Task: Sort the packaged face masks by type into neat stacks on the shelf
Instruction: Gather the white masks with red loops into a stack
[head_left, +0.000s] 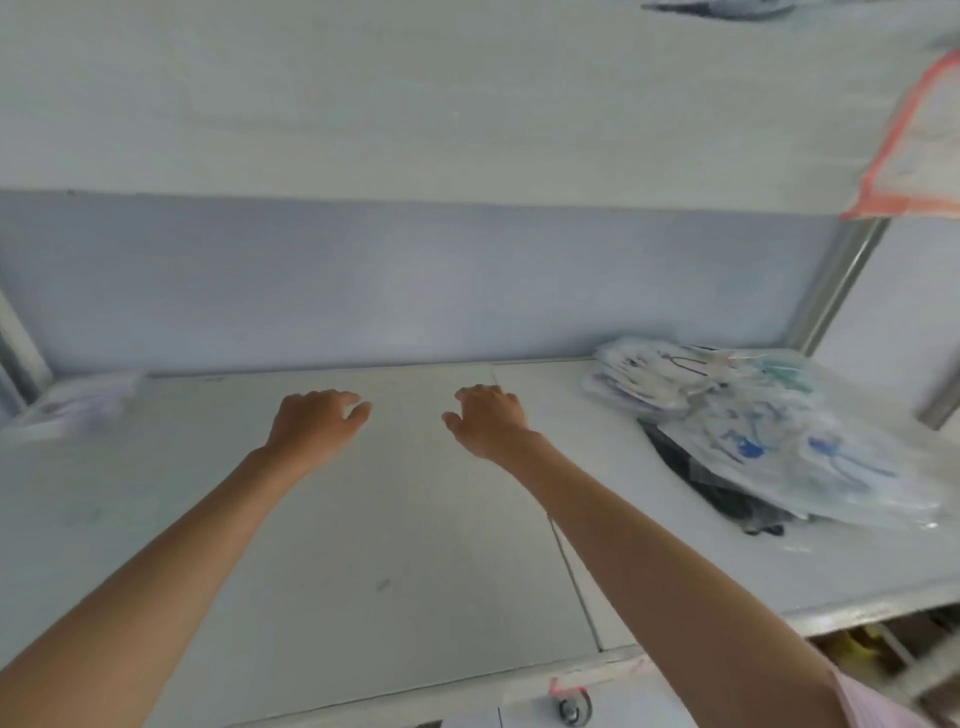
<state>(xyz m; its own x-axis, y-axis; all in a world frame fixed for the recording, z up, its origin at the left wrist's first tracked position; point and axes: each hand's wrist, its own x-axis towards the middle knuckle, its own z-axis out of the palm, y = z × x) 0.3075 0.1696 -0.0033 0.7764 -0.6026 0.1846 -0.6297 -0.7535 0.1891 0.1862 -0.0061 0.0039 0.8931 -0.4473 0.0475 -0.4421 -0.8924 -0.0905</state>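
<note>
Both bare forearms reach forward over the white flat shelf board (332, 519), roughly parallel, converging slightly toward the far middle. Left hand (317, 421) is palm down, wrist straight, fingers loosely curled and slightly spread, thumb out to the right; it holds nothing. Right hand (485, 421) mirrors it: palm down, fingers loosely curled, thumb out to the left, nothing in it. The two hands sit near each other with a bare gap of shelf between the thumbs. Can't tell whether the fingertips touch the board or hover just over it. The loose pile of clear-plastic packaged face masks (769, 436) lies on the far right of the same shelf, well apart from the right hand; wrappers show white and blue masks on top, with dark ones under the near edge of the pile. The pile is untidy and overlapping, not stacked. A smaller flat bundle of pale packets (78, 405) lies at the far left edge of the shelf, blurred, type unreadable. A pale blue back panel (415, 280) runs behind the shelf. An orange-edged clear bag (919, 156) hangs over the upper shelf's edge at top right. A pink sleeve (878, 701) shows at the near right. A small caster wheel (574, 709) shows below the shelf's near edge.
</note>
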